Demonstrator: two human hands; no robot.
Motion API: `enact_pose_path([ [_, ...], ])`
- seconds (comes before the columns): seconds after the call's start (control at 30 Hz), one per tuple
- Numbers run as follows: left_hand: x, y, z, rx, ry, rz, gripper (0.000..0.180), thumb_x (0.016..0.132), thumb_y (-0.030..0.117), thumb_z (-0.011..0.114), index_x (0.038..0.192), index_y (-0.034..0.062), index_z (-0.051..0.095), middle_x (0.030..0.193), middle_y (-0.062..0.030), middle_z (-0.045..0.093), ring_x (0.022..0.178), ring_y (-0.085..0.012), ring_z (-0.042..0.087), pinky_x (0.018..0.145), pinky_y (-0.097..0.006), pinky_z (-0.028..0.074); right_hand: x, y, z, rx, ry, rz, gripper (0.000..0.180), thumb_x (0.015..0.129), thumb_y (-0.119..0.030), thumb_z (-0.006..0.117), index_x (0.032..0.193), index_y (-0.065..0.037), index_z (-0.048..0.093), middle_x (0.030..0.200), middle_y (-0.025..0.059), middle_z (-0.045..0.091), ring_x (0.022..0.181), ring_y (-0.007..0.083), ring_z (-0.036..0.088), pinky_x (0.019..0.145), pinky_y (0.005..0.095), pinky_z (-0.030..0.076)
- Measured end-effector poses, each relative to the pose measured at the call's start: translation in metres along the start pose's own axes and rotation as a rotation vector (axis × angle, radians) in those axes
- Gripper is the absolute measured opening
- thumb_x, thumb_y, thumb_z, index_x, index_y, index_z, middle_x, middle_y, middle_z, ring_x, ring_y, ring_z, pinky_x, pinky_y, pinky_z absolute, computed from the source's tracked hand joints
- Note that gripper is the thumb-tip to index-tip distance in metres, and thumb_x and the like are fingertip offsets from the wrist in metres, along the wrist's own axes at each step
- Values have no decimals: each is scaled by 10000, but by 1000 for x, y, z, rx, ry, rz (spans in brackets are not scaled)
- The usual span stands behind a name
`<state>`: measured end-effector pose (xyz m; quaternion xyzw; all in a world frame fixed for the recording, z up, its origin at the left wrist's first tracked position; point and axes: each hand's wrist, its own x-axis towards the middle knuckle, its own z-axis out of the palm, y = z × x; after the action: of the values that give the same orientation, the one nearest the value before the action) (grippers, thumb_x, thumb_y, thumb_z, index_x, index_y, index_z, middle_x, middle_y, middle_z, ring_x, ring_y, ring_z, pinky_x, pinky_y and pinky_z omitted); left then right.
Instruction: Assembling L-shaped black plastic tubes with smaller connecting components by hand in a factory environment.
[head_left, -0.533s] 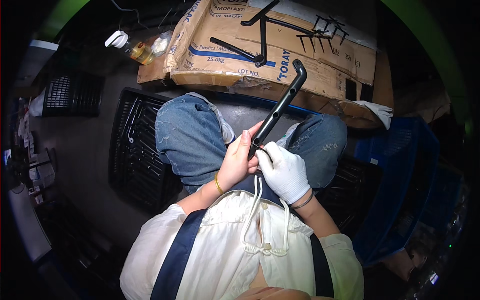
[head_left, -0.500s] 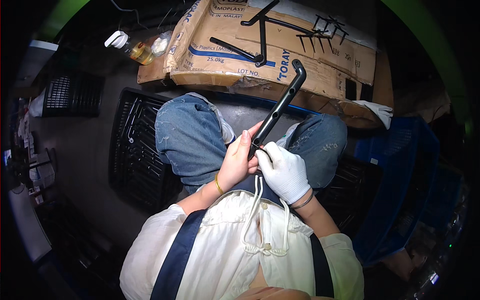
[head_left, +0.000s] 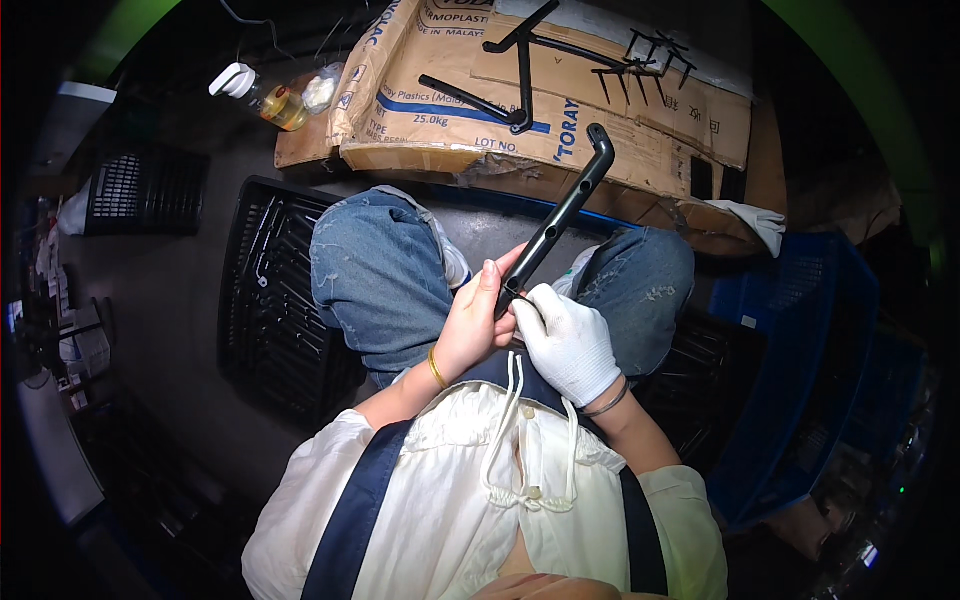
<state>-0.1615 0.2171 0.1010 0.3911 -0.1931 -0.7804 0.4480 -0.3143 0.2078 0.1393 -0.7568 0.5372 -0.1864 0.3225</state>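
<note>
Stiff black tube (head_left: 550, 232), held by its near end

The bare left hand (head_left: 474, 318) wraps that end in a closed grip; the gloved right hand (head_left: 568, 342) bunches its fingertips there, though whether they pinch anything is hidden. The glossy shaft looks rigid, fairly light, perhaps slippery; mid-length seems the balanced hold. Beyond, slim black parts (head_left: 526, 85) lie on the cardboard-covered tabletop (head_left: 640, 160).

Black tube (head_left: 558, 218) | holed, far end bent | slanting right | near end held
</note>
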Motion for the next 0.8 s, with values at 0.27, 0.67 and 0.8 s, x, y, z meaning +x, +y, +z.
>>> enact_pose_path([
  [0.27,-3,4,7,116,2,62,583,1062,454,259,1497,74,334,837,-14,514,505,-25,308,436,-184,295,0,-5,-6,26,-7,-5,188,925,-277,585,897,-94,616,724,116,665,603,325,660,553,418,534],
  [0.67,-6,3,8,293,23,92,595,1052,483,290,1470,72,390,617,63,400,465,-27,294,434,-185,264,-2,-3,-6,-75,-37,-61,168,923,-270,578,891,-109,617,690,105,651,567,322,649,506,421,522],
  [0.8,-6,0,8,289,40,111,587,1052,483,290,1466,83,403,563,78,347,452,-29,286,432,-183,258,-2,-4,-2,-67,-57,-10,154,923,-253,580,873,-109,602,689,110,651,574,328,650,510,429,522],
])
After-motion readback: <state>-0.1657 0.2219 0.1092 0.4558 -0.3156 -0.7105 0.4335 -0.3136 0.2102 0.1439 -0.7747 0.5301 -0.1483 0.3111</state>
